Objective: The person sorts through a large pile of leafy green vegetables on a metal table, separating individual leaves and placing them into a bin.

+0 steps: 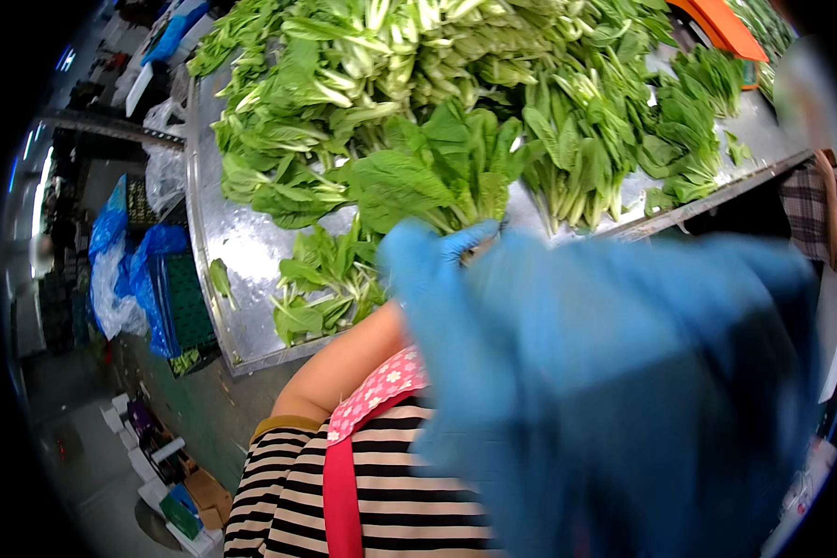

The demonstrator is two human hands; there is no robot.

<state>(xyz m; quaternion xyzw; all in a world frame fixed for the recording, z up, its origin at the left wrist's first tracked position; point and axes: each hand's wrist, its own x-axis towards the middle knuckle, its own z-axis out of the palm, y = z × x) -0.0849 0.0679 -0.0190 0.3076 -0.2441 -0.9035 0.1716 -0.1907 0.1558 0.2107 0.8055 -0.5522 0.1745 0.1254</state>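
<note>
My left hand [422, 261], in a blue glove, reaches to the near edge of a metal table [213, 209]. Its fingers close around the base of a bunch of leafy greens [425, 181], whose broad leaves point away from me. Very near the camera, my right hand [600, 335], in a blue glove, is large and blurred. It covers the lower right of the view, and whether it holds anything cannot be made out. Beyond lies a large heap of leafy greens [363, 91], pale stems among green leaves. Loose greens [328, 286] lie left of my left hand.
A single leaf [221, 279] lies near the table's left edge. An orange plastic object [725, 31] is at the far right. A person in a checked garment [805, 202] is beyond the right edge. To the left are a green crate [192, 300] with blue plastic [157, 240] and clear bags [164, 174].
</note>
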